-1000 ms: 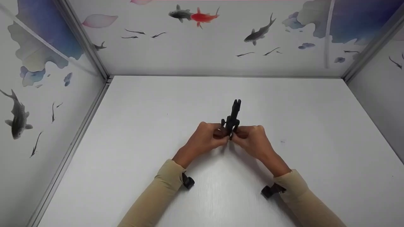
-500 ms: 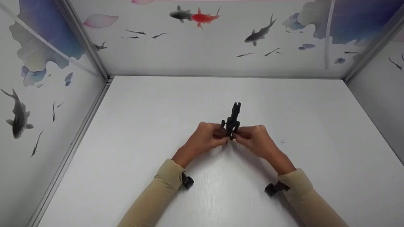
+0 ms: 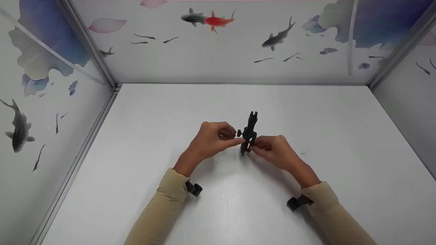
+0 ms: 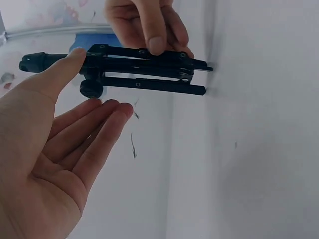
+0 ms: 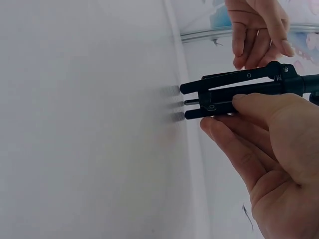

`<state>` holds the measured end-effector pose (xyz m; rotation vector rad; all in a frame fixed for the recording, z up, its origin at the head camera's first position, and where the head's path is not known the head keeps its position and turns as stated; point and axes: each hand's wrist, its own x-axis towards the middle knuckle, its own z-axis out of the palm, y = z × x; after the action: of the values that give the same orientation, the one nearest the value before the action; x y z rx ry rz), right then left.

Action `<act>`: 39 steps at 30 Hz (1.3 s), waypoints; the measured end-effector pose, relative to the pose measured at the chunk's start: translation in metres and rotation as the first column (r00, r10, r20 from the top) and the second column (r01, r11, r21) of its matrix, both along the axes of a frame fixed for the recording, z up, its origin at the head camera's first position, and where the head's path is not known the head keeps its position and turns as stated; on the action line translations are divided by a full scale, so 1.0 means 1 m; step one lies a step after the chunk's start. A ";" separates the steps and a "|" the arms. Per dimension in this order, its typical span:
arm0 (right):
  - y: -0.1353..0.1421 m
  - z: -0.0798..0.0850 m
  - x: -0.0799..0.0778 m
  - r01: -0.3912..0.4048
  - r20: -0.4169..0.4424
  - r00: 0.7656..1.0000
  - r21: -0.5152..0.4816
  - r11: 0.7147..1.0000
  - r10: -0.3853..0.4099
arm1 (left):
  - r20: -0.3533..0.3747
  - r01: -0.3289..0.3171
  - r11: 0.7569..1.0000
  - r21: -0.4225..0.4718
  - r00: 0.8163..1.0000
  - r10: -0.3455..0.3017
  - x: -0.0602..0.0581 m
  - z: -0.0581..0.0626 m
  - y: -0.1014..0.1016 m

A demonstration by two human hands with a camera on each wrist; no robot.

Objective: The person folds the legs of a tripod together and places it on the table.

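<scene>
A small black mini tripod [image 3: 250,131] stands upright, its legs [image 4: 154,87] folded close together and pointing down at the table. My right hand [image 3: 272,149] pinches the lower legs between thumb and fingers, as the right wrist view [image 5: 279,139] also shows. On the other side, my left hand [image 3: 216,137] has its thumb [image 4: 75,57] against the upper body of the tripod. Its other fingers are spread apart from the thumb, with their tips just beside the round side knob [image 4: 91,86]. A forked top [image 3: 253,114] crowns the tripod.
A white table [image 3: 153,112] lies under both hands, bounded by printed panels [image 3: 218,61] with fish and leaf pictures at the back and sides. Each wrist carries a small black camera [image 3: 194,189] below a beige sleeve [image 3: 150,211].
My left hand has let go of the tripod's lower legs and moved up and left, to the level of the knob. The right hand keeps its hold on the legs.
</scene>
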<state>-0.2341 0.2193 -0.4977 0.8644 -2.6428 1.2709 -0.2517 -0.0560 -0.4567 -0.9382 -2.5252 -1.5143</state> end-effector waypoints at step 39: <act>-0.001 -0.005 -0.001 0.011 0.068 0.998 0.073 0.997 -0.016 | -0.294 0.005 0.970 0.241 0.953 0.068 0.007 0.021 0.035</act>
<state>-0.2347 0.2182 -0.5022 0.8251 -2.7588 1.2310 -0.2448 -0.0215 -0.4356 -0.9979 -2.0848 -1.4936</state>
